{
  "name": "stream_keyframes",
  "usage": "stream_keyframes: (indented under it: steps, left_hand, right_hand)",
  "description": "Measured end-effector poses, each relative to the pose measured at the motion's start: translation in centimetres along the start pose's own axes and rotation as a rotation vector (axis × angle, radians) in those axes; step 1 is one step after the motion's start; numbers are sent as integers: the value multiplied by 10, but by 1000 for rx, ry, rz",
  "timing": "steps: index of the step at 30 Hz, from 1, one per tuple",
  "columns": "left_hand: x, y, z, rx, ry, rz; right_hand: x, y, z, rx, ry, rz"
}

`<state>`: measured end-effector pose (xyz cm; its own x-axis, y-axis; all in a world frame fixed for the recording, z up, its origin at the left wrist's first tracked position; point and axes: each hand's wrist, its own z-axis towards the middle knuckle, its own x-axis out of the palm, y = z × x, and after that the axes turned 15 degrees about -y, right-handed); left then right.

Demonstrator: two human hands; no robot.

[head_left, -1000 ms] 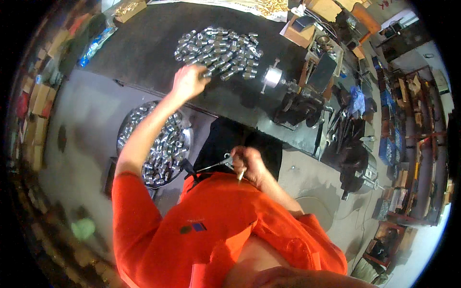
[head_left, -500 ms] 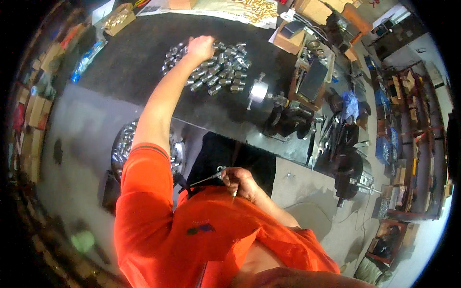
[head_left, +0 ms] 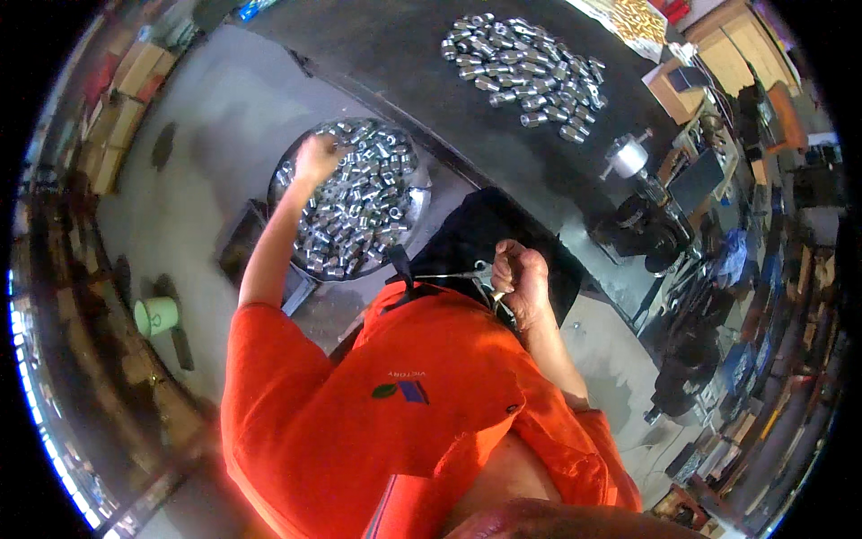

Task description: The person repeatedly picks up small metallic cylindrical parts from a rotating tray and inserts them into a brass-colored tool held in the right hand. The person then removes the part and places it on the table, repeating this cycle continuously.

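Note:
My left hand (head_left: 319, 160) is over the far left part of a round metal basin (head_left: 422, 205) full of shiny metal fittings (head_left: 359, 202). Its fingers are curled down among the fittings; whatever lies between them is hidden. My right hand (head_left: 521, 274) is closed in front of my waist, at the end of a thin metal tool (head_left: 449, 275) with a ring-shaped end. A small pale piece shows below the fingers, too small to name. On the dark workbench (head_left: 386, 54) lies a spread group of similar fittings (head_left: 530, 76).
A silver cylindrical fixture (head_left: 626, 155) with a crossbar stands on the bench's right side, beside dark clamping equipment (head_left: 642, 229). Farther back are a cardboard box (head_left: 673, 90) and brass parts (head_left: 639, 25) on paper. A light green cup (head_left: 156, 315) stands at the left.
My left hand has moved from the fittings on the bench back to the basin. My view has turned, and my right hand stays near my waist with the thin tool.

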<state>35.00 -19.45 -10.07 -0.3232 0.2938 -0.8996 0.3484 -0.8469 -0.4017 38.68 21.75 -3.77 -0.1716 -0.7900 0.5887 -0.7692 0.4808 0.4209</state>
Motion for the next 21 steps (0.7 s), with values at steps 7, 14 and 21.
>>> stream_keyframes:
  steps: [7,14,21]
  left_hand:
    - [56,-16,-26,-90,16,76]
    - [78,-43,15,91,264,399]
    - [64,-47,5,105,304,372]
  right_hand:
    - [9,-1,-2,-3,-56,-16]
    - [9,-4,-13,-17,-160,-59]
    - [-2,-3,-13,-40,-111,-46]
